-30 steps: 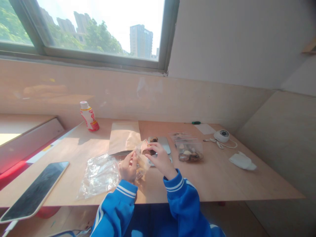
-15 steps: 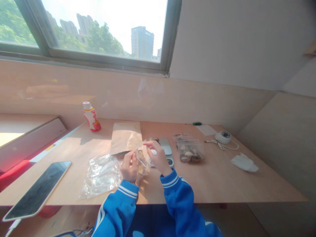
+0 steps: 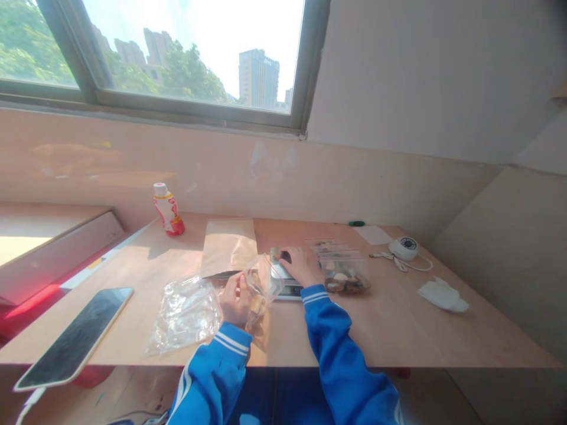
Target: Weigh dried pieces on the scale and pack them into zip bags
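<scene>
My left hand (image 3: 234,298) is closed on the rim of a small clear plastic bag (image 3: 261,289) with brownish pieces inside, held just above the wooden table (image 3: 398,330). My right hand (image 3: 299,262) reaches over a small silver scale (image 3: 283,280) and its fingers close around small brown pieces (image 3: 277,254) lying on the scale. Both arms wear blue sleeves with white stripes.
A heap of empty clear bags (image 3: 186,313) lies left of my left hand, a brown paper bag (image 3: 228,248) behind it. Filled bags (image 3: 343,274) sit right of the scale. A phone (image 3: 75,339), a drink bottle (image 3: 167,209), a white device (image 3: 403,248) and tissue (image 3: 443,295) are around.
My right hand has left the bag's opening and moved forward to the pieces on the scale. My left hand still holds the bag, now slightly lower.
</scene>
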`<state>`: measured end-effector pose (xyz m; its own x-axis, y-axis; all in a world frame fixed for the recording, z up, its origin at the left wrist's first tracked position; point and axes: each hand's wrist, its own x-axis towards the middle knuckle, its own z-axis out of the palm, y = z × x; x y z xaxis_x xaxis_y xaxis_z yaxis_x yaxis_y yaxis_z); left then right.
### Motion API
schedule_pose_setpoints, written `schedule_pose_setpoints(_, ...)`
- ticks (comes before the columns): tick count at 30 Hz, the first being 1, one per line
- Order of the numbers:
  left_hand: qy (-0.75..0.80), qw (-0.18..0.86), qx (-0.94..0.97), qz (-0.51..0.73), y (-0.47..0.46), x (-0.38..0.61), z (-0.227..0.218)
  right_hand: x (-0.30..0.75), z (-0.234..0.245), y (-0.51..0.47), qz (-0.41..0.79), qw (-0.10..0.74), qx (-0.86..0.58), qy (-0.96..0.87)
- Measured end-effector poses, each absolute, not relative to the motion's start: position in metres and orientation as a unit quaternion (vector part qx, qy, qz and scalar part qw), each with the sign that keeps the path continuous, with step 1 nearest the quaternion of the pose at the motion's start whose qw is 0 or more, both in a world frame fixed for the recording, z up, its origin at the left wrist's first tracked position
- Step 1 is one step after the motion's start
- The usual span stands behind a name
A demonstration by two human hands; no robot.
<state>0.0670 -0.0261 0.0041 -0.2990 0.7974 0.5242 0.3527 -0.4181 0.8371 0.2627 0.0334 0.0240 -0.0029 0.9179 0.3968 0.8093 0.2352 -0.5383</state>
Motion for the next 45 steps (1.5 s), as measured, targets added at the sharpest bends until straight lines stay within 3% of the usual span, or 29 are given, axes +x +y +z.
schedule_pose_setpoints(11,0.518,0.206,0.549,0.622,-0.032,0.069,0.015,0.27,0.026,0.012,0.136,0.444,-0.582,-0.667)
schedule_pose_setpoints(17,0.521,0.201,0.557,0.615,-0.031,0.069,0.012,0.254,0.067,-0.008,0.166,0.563,-0.529,-0.613)
schedule_pose_setpoints(22,0.519,0.183,0.569,0.612,-0.026,0.066,0.006,0.228,0.1,-0.027,0.226,0.481,-0.471,-0.704)
schedule_pose_setpoints(29,0.514,0.176,0.579,0.609,-0.023,0.065,0.002,0.211,0.087,-0.031,0.25,0.402,-0.429,-0.769)
schedule_pose_setpoints(39,0.51,0.198,0.57,0.612,-0.026,0.066,0.007,0.197,0.074,-0.022,0.188,0.498,-0.473,-0.702)
schedule_pose_setpoints(45,0.482,0.317,0.511,0.638,-0.024,0.065,0.002,0.212,0.065,-0.025,0.177,0.548,-0.461,-0.675)
